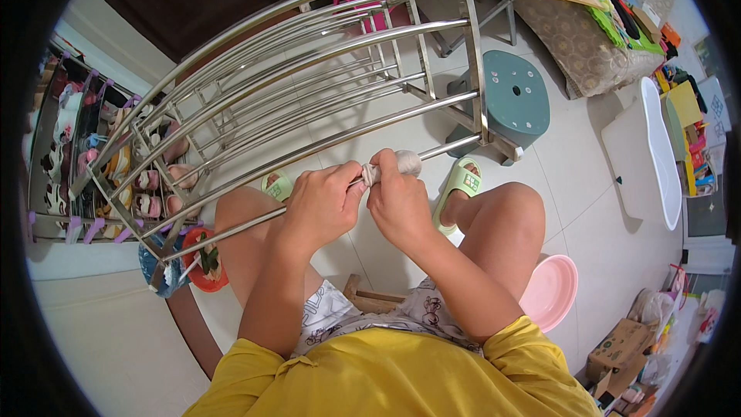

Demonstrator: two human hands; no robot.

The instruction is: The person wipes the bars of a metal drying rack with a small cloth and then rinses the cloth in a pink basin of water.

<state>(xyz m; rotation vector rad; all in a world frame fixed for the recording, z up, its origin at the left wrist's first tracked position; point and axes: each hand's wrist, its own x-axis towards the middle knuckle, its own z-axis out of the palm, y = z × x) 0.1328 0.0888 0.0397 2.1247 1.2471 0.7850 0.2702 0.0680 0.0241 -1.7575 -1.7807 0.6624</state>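
A metal tube rack [324, 142] lies on its side before me, its near bar passing under both hands. Pale cloth [408, 163] is wrapped around that bar, bunched into a roll and a twisted knot. My left hand [325, 200] pinches the twisted end of the cloth between thumb and fingers at the knot's left side. My right hand [399, 200] grips the cloth just right of the knot, its index finger bent over the top. The two hands nearly meet. The fingertips partly hide how the cloth is tied.
A green plastic stool [517, 92] stands beside the rack's right end. A pink basin [550, 292] is by my right knee. Red [217, 284] and blue [168, 289] bins stand at the rack's lower left. A shoe rack [87, 221] is at the left, a white tub [642, 156] at the right.
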